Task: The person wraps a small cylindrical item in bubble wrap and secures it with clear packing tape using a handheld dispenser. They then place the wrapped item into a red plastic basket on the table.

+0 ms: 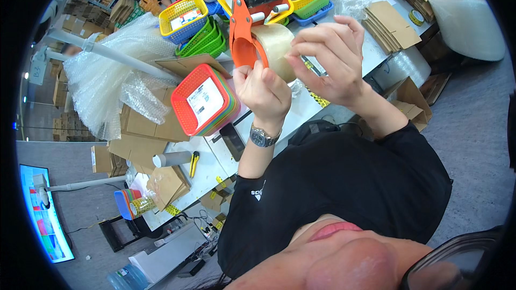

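My left hand [264, 92], with a metal watch [260, 137] on its wrist, grips the orange handle of a tape dispenser [240, 28]. A wide roll of clear packing tape [278, 48] is mounted on it, raised above the table. At the roll's right side is my right hand [332, 56], its fingers bent and thumb and index fingertips against or very near the tape. Whether they pinch a loose tape end cannot be made out. Left of my left hand stands a stack of coloured plastic baskets [205, 100], the red top one holding a paper with print.
Yellow and blue baskets [183, 20] with small goods stand beyond. Bubble wrap [117, 68] hangs over a white pole [117, 56]. A phone [232, 141], a yellow cutter [194, 164] and a grey bottle [172, 159] lie left on the table. Folded cartons [391, 26] sit at right.
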